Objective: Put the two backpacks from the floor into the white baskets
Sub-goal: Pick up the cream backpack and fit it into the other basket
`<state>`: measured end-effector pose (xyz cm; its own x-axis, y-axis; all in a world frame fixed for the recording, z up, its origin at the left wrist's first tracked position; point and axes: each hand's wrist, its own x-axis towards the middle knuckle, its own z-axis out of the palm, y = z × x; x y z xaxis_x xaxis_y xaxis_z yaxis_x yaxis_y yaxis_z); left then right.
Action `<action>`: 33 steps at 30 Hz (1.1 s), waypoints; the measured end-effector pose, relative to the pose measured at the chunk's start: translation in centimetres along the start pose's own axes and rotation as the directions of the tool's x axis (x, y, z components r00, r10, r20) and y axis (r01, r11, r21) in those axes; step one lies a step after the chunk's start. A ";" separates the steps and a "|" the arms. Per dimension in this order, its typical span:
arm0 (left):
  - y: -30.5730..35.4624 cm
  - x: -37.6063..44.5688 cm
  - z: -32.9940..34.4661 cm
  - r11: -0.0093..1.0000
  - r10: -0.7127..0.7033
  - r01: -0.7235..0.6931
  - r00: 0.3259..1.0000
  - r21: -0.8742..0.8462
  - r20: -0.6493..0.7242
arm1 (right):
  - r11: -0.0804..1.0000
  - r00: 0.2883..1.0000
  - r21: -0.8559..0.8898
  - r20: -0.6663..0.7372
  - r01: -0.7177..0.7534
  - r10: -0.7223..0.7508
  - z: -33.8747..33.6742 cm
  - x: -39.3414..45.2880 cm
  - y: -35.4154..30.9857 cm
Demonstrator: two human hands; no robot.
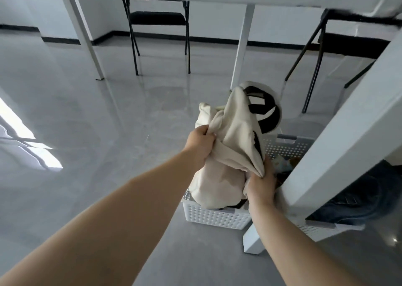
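A cream backpack (230,137) with black straps stands upright, its lower end inside a white perforated basket (213,215) on the floor. My left hand (201,143) grips the fabric on its left side. My right hand (262,184) grips its lower right corner. A second white basket (322,229) sits to the right under the table, holding a dark backpack (356,196), partly hidden by the table leg.
A white table leg (339,142) slants across the right, in front of both baskets. Two black folding chairs (158,31) stand behind, among further white table legs (86,37). Glossy grey floor (97,116) spreads to the left.
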<state>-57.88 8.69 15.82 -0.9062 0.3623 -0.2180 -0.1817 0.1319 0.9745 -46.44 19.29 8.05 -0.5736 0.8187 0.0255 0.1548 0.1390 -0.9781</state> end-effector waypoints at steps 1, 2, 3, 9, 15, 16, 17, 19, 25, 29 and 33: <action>-0.8 0.1 -0.2 1.000 -0.007 0.007 1.000 0.012 -0.004 | 1.000 1.000 -0.027 -0.021 -0.009 0.008 0.3 -0.2 0.6; -1.4 0.1 -0.3 1.000 -0.010 0.011 1.000 0.016 -0.008 | 0.999 0.999 -0.045 -0.049 -0.009 0.007 0.6 -0.4 1.5; -1.7 0.3 -0.4 1.000 -0.012 0.012 1.000 0.010 -0.012 | 0.998 0.997 -0.067 -0.072 -0.010 0.005 1.0 -0.5 2.0; -1.3 1.3 0.2 0.997 0.070 -0.070 0.997 0.014 -0.013 | 0.999 0.995 0.028 -0.094 -0.028 0.031 2.0 -0.2 1.7; -5.5 2.3 -0.9 0.939 0.030 0.000 0.996 0.345 -0.081 | 0.961 0.988 -0.246 0.048 -0.130 0.147 2.6 -1.6 5.9; -6.1 2.4 -1.1 0.921 0.019 0.013 0.997 0.390 -0.079 | 0.951 0.984 -0.282 0.090 -0.124 0.155 2.6 -1.8 6.3; -6.5 2.5 -1.4 0.908 0.006 0.030 0.996 0.418 -0.084 | 0.945 0.982 -0.313 0.122 -0.098 0.142 2.6 -1.9 6.6; -6.9 2.5 -1.9 0.890 -0.006 0.049 0.995 0.454 -0.097 | 0.921 0.981 -0.388 0.160 -0.036 0.105 2.3 -1.9 6.6; -8.1 1.9 -3.9 0.825 -0.096 0.141 0.989 0.547 -0.110 | 0.727 0.961 -0.641 0.263 0.244 -0.091 2.2 -3.4 7.2; -8.5 1.6 -4.8 0.750 -0.142 0.184 0.983 0.635 -0.118 | 0.638 0.929 -0.699 0.363 0.323 -0.072 2.4 -4.0 6.9; -7.2 0.0 -5.0 0.795 0.214 -0.067 0.961 0.602 -0.175 | 0.495 0.870 -0.732 0.481 0.468 -0.112 3.0 -4.2 6.1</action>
<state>-58.45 3.14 9.09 -0.9765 0.2152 0.0082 0.1466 0.6364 0.7573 -45.48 15.04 1.40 -0.9029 0.4287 0.0321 0.3969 0.8599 -0.3208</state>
